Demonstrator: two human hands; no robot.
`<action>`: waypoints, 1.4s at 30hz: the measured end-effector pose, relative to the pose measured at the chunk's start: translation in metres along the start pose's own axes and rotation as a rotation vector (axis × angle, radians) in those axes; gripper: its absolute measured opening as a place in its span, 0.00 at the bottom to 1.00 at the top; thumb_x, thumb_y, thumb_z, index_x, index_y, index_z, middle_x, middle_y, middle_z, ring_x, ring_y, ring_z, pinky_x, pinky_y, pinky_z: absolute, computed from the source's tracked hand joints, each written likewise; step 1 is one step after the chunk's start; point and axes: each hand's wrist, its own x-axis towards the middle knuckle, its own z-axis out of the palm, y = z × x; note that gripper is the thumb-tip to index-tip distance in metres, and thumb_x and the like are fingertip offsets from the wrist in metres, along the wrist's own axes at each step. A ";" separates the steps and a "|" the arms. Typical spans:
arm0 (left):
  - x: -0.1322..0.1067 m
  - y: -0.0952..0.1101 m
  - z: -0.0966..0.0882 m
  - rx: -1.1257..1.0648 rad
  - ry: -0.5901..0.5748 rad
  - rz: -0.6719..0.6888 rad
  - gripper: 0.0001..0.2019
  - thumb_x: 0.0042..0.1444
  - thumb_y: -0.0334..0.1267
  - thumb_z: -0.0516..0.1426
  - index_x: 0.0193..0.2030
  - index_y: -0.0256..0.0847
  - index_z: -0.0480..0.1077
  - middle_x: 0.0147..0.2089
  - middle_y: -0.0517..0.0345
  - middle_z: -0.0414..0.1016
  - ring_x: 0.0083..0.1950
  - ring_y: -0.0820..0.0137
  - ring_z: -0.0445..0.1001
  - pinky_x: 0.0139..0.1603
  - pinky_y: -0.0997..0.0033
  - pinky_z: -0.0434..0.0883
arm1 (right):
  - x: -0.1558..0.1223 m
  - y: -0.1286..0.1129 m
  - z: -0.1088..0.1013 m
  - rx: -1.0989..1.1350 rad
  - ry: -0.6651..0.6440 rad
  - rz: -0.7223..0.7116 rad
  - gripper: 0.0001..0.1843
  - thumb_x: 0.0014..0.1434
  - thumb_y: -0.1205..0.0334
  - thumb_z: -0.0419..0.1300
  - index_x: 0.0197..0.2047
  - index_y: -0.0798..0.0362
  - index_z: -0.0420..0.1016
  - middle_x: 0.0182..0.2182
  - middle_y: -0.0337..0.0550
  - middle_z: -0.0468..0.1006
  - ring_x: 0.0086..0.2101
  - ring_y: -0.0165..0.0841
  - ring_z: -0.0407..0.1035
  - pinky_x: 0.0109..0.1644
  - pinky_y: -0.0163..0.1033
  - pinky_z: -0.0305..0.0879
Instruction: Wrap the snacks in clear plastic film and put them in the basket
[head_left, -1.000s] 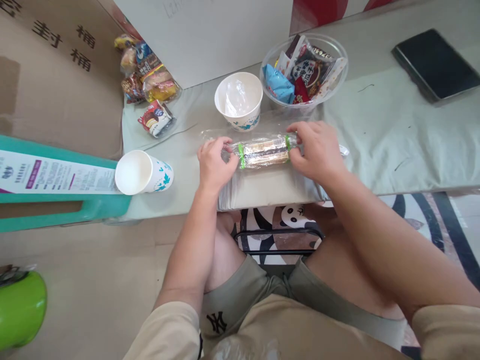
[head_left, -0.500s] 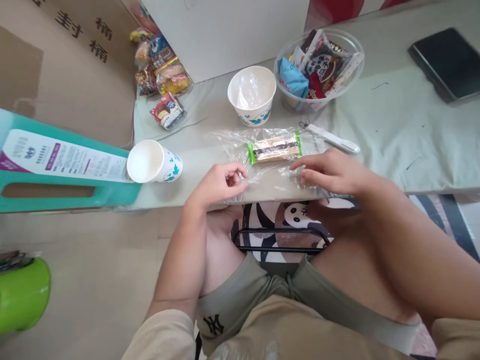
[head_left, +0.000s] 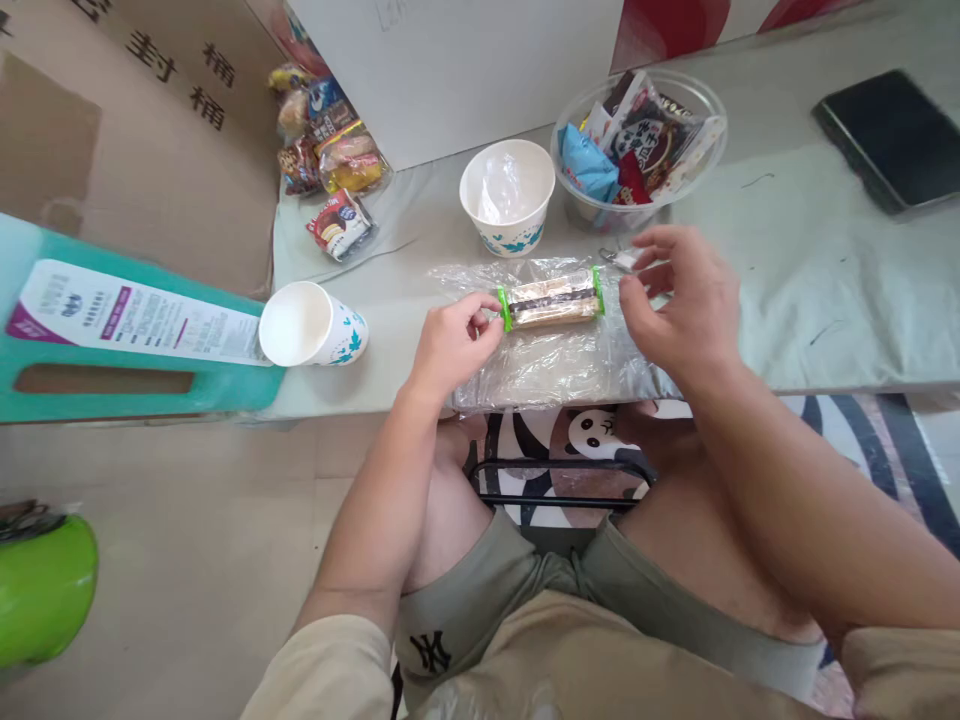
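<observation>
The left hand (head_left: pixel 457 342) curls, thumb (head_left: pixel 489 343) and forefinger (head_left: pixel 484 301) close together; the right hand (head_left: pixel 688 298) arches, fingers (head_left: pixel 664 236) bent, thumb apart. Both forearms (head_left: pixel 379 490) reach forward, angled inward.

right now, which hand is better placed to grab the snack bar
Probably the left hand, at one end of the snack bar; the right hand sits apart from it, near the white tool.

Blk device (head_left: pixel 892 140) far R, clear bowl (head_left: pixel 615 217) w/ snack pkgs (head_left: pixel 649 140), 2 ppr cups (head_left: pixel 517 225), cardbd box (head_left: pixel 172 200) L
</observation>
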 end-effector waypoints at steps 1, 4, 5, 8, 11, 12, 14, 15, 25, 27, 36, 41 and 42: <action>0.002 0.000 0.003 0.016 0.005 0.020 0.06 0.57 0.35 0.59 0.39 0.41 0.77 0.25 0.65 0.70 0.26 0.75 0.67 0.33 0.71 0.67 | 0.000 -0.001 -0.002 0.014 -0.050 -0.022 0.15 0.61 0.59 0.56 0.48 0.49 0.79 0.31 0.44 0.83 0.28 0.36 0.74 0.37 0.43 0.69; 0.007 0.001 0.011 0.077 0.004 0.082 0.07 0.60 0.32 0.58 0.40 0.41 0.77 0.33 0.60 0.77 0.33 0.73 0.73 0.40 0.70 0.72 | -0.002 -0.005 -0.008 0.079 -0.497 -0.152 0.14 0.63 0.57 0.54 0.35 0.51 0.80 0.18 0.38 0.73 0.21 0.31 0.66 0.32 0.39 0.64; 0.008 0.001 0.013 0.102 0.011 0.100 0.08 0.60 0.32 0.57 0.42 0.41 0.78 0.38 0.57 0.79 0.37 0.71 0.76 0.43 0.69 0.74 | -0.003 -0.007 -0.008 0.074 -0.673 -0.194 0.15 0.64 0.57 0.53 0.34 0.51 0.81 0.18 0.37 0.73 0.21 0.30 0.65 0.32 0.38 0.62; 0.013 0.000 0.017 0.178 0.041 0.134 0.14 0.62 0.30 0.56 0.52 0.40 0.77 0.53 0.51 0.80 0.52 0.67 0.79 0.55 0.65 0.77 | -0.005 -0.011 -0.007 -0.070 -0.945 -0.191 0.19 0.66 0.58 0.52 0.46 0.52 0.84 0.20 0.39 0.77 0.24 0.32 0.68 0.33 0.39 0.61; 0.016 -0.002 0.017 0.234 0.049 0.153 0.20 0.63 0.30 0.54 0.60 0.40 0.73 0.62 0.49 0.76 0.64 0.63 0.76 0.68 0.60 0.73 | -0.006 -0.013 -0.007 -0.199 -0.915 -0.064 0.24 0.67 0.57 0.52 0.59 0.54 0.81 0.22 0.40 0.80 0.26 0.36 0.72 0.36 0.41 0.63; 0.017 -0.003 0.017 0.245 0.045 0.156 0.21 0.63 0.30 0.54 0.62 0.40 0.72 0.64 0.49 0.75 0.67 0.62 0.74 0.71 0.59 0.70 | -0.006 -0.014 -0.008 -0.212 -0.884 -0.024 0.25 0.68 0.56 0.52 0.60 0.54 0.81 0.22 0.40 0.80 0.26 0.37 0.73 0.36 0.41 0.63; 0.019 -0.005 0.017 0.255 0.030 0.152 0.22 0.64 0.31 0.54 0.65 0.40 0.69 0.67 0.48 0.73 0.70 0.61 0.71 0.75 0.57 0.66 | -0.005 -0.014 -0.011 -0.231 -0.785 0.038 0.24 0.68 0.56 0.51 0.57 0.52 0.82 0.22 0.40 0.81 0.27 0.37 0.75 0.36 0.41 0.64; 0.020 -0.005 0.018 0.257 0.018 0.145 0.23 0.64 0.32 0.54 0.66 0.39 0.68 0.69 0.46 0.72 0.71 0.61 0.70 0.76 0.57 0.65 | -0.004 -0.013 -0.012 -0.239 -0.720 0.062 0.23 0.67 0.56 0.51 0.56 0.52 0.83 0.22 0.41 0.81 0.27 0.38 0.76 0.35 0.42 0.65; 0.021 0.005 0.020 0.433 -0.244 0.041 0.36 0.58 0.45 0.64 0.72 0.39 0.63 0.72 0.43 0.68 0.74 0.50 0.64 0.78 0.43 0.55 | -0.007 0.015 0.007 -0.005 -0.199 0.015 0.33 0.60 0.62 0.57 0.69 0.51 0.69 0.51 0.52 0.84 0.44 0.43 0.80 0.47 0.50 0.78; 0.021 0.005 0.020 0.447 -0.242 0.037 0.33 0.58 0.44 0.63 0.70 0.40 0.65 0.69 0.44 0.71 0.72 0.51 0.67 0.77 0.45 0.56 | -0.007 0.019 0.013 -0.001 -0.190 -0.030 0.32 0.59 0.62 0.57 0.67 0.52 0.71 0.54 0.55 0.82 0.48 0.46 0.79 0.51 0.53 0.78; 0.020 0.008 0.014 0.446 -0.280 0.005 0.24 0.55 0.50 0.64 0.56 0.42 0.72 0.58 0.48 0.76 0.65 0.52 0.70 0.74 0.46 0.59 | -0.006 0.021 0.022 -0.055 -0.233 -0.199 0.26 0.60 0.63 0.58 0.62 0.51 0.74 0.56 0.56 0.79 0.56 0.50 0.75 0.60 0.58 0.73; 0.017 0.011 0.013 0.406 -0.308 0.024 0.24 0.53 0.47 0.65 0.56 0.43 0.73 0.65 0.48 0.72 0.72 0.51 0.65 0.78 0.41 0.52 | -0.006 0.009 0.027 -0.104 -0.353 -0.363 0.25 0.60 0.62 0.60 0.61 0.51 0.76 0.60 0.54 0.78 0.60 0.53 0.71 0.63 0.60 0.68; 0.017 0.011 0.013 0.396 -0.313 0.025 0.24 0.52 0.46 0.65 0.56 0.44 0.73 0.67 0.48 0.72 0.73 0.51 0.64 0.79 0.40 0.51 | -0.007 0.006 0.028 -0.129 -0.379 -0.359 0.27 0.59 0.62 0.60 0.62 0.51 0.75 0.61 0.53 0.77 0.61 0.53 0.70 0.63 0.60 0.67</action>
